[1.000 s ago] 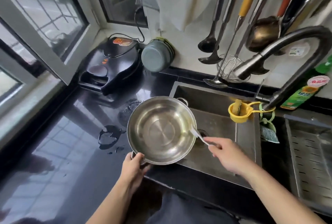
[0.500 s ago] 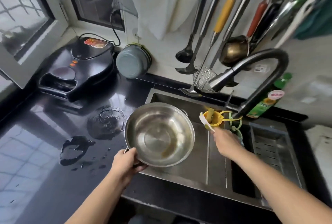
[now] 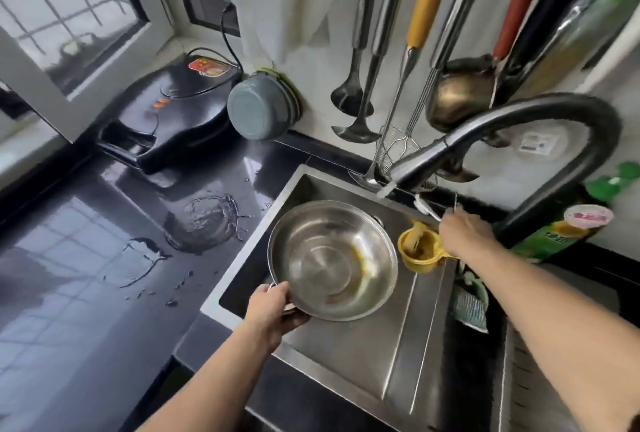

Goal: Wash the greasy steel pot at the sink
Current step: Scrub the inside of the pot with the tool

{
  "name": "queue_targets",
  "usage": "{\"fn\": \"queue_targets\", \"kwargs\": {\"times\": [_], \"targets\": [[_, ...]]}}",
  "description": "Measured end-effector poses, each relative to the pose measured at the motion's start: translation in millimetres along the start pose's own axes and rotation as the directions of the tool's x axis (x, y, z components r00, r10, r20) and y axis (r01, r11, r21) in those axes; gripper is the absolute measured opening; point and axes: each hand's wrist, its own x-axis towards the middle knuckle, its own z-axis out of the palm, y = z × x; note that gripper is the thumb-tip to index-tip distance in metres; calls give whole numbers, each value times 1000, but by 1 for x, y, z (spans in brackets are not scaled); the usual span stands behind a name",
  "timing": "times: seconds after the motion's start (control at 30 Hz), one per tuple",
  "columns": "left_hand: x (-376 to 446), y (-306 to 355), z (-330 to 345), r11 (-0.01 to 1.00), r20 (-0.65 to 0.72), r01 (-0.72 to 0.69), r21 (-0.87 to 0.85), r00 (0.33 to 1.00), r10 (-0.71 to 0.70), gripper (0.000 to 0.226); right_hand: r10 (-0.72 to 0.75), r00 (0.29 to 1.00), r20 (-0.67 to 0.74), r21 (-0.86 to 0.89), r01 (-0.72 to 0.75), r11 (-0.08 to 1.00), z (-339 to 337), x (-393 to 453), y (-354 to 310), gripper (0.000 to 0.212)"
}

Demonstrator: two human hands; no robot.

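At the far left a window (image 3: 65,16) stands above the black desk (image 3: 86,293), and on the desk a black electric griddle (image 3: 166,120) sits closed, with a grey-blue bowl (image 3: 259,109) leaning on its side against the wall just beside it. Puddles of water (image 3: 201,220) lie on the desk between the griddle and the steel sink (image 3: 363,362). The left hand (image 3: 273,314) is at the near left corner of the sink; its fingers (image 3: 278,293) are curled around the near handle of the steel pot (image 3: 332,258) and grip it. The pot is held over the left part of the sink, tilted, with its opening facing up, and yellow greasy traces show on its inner wall at the right side. Just to the right of the pot a yellow strainer cup (image 3: 417,251) hangs at the sink's back edge. The right hand (image 3: 464,234) is above this cup, near the spout of the dark faucet (image 3: 519,140), and its fingers pinch a small white utensil (image 3: 424,206) under a thin stream of water. Ladles and a skimmer (image 3: 398,147) hang on the wall behind. A green dish soap bottle (image 3: 561,234) stands at the right, behind the faucet base, and a blue-green scrub pad (image 3: 471,307) hangs on the divider of the sink.
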Motion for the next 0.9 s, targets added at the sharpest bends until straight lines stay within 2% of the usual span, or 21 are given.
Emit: {"fn": "queue_targets", "kwargs": {"times": [0.07,0.17,0.23,0.47,0.6,0.67,0.8,0.9], "targets": [[-4,-5,6,1000,-15,-4,-22,1000,3,15,-23,1000,-18,-27,23,999,2,0,3,49],[-6,-7,13,1000,-2,-5,-27,1000,5,22,-70,995,-75,-49,67,997,6,4,12,53],[-6,-8,15,1000,-4,-3,-22,1000,3,22,-75,994,-75,-60,71,996,8,5,12,58],[-5,-12,14,999,-28,36,32,999,-35,18,-85,995,-56,-139,76,987,2,6,12,50],[-6,-15,7,996,-43,41,75,998,-37,31,-91,994,-67,-203,76,976,-1,4,12,66],[-8,-14,2,995,-67,24,101,998,-17,27,-79,995,-64,-232,62,971,-1,3,10,63],[-14,-9,-14,982,-127,-22,188,991,47,11,-20,997,-68,-163,9,987,-16,-2,16,39],[-18,1,-31,946,-137,-86,313,981,134,7,-33,998,-45,-145,26,989,-16,-14,25,47]]}}
